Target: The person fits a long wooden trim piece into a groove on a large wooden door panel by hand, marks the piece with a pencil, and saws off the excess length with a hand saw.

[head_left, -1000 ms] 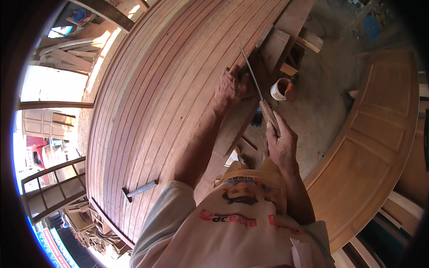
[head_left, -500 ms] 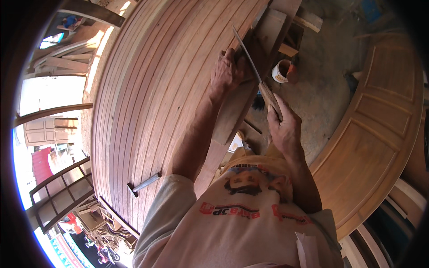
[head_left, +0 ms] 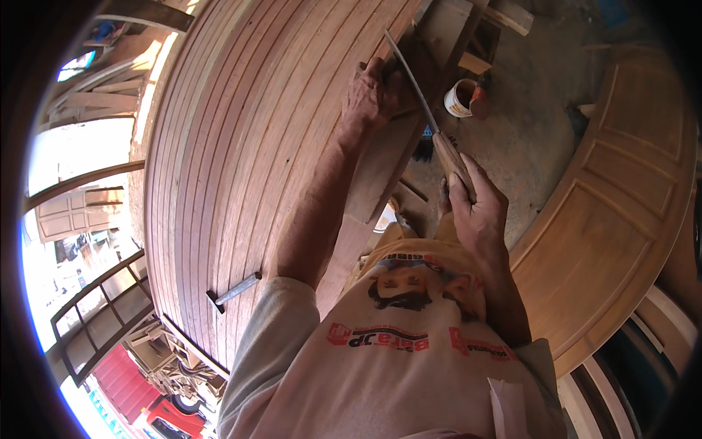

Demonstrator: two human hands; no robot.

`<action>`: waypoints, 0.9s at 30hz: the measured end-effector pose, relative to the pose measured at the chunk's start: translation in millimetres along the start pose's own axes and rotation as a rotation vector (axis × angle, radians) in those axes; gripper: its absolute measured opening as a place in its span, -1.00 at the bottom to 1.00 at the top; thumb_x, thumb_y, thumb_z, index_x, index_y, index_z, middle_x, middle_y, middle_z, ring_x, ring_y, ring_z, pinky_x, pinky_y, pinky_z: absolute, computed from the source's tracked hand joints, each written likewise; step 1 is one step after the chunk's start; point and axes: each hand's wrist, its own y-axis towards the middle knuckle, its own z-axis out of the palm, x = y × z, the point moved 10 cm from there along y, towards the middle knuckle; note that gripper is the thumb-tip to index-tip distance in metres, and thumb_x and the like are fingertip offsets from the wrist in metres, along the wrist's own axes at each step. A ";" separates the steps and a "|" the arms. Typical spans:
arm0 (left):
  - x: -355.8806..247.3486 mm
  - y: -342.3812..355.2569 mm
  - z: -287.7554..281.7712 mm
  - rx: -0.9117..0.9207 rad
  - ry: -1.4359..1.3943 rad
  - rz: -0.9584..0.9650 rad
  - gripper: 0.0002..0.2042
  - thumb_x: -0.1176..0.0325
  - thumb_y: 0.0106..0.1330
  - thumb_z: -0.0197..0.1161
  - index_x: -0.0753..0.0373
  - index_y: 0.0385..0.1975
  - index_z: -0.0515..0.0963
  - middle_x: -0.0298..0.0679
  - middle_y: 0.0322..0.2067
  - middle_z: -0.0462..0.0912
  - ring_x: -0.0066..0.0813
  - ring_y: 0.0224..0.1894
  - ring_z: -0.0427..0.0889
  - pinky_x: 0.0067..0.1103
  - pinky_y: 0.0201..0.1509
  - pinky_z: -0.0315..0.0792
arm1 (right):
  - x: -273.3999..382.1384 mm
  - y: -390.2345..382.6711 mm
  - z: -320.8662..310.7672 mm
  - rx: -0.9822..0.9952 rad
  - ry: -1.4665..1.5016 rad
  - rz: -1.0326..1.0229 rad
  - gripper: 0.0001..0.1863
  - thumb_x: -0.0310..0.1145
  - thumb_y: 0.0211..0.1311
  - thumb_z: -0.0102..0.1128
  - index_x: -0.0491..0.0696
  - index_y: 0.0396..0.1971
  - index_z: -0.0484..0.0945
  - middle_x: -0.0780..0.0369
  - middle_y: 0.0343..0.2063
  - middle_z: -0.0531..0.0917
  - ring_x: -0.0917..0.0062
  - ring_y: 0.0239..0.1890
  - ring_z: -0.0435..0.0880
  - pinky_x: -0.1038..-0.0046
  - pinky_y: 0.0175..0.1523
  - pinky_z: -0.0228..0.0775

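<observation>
A handsaw, its thin blade seen nearly edge-on, slants from the wooden panel's right edge back to its wooden handle. My right hand is closed round that handle. My left hand bears on the right edge of the broad panel of narrow wooden boards, just left of the blade. Its fingers curl over the edge, and their tips are partly hidden. Where the blade's teeth meet the wood cannot be made out. A hammer lies on the panel, left of my left arm.
Right of the panel, a white bucket stands on the floor beside wood offcuts. A large panelled wooden door lies along the right side. A framed window grid and scrap wood are at the left.
My right hand has drawn the handsaw slightly back and to the right. The left hand keeps its hold on the panel's edge. The whole view has shifted a little.
</observation>
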 end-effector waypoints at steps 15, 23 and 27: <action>2.8 4.6 0.2 -0.013 0.001 -0.030 -0.56 0.03 0.44 0.28 0.35 -0.02 0.58 0.35 -0.03 0.64 0.33 0.09 0.61 -0.03 0.19 0.49 | 14.6 3.7 -9.8 -0.074 0.078 -0.067 -0.60 -0.48 0.48 0.27 -0.31 0.23 0.57 -0.06 -0.05 0.77 0.23 -0.03 0.85 0.29 0.04 0.70; 6.3 5.6 0.7 -0.015 -0.007 -0.013 -0.60 0.06 0.44 0.28 0.33 -0.03 0.58 0.35 -0.05 0.64 0.34 0.10 0.61 -0.03 0.17 0.50 | 16.4 -12.0 -18.4 -0.046 -0.004 -0.030 -0.61 -0.47 0.48 0.28 -0.34 0.20 0.58 -0.11 -0.03 0.77 0.19 -0.01 0.84 0.28 0.06 0.70; 8.3 7.7 4.8 0.004 -0.025 0.032 -0.59 0.05 0.44 0.28 0.34 -0.06 0.56 0.33 -0.08 0.64 0.35 0.08 0.60 -0.01 0.13 0.49 | 14.1 -17.1 -19.8 -0.029 0.031 -0.018 -0.62 -0.47 0.48 0.28 -0.35 0.18 0.59 -0.11 -0.04 0.77 0.18 -0.02 0.84 0.30 0.04 0.70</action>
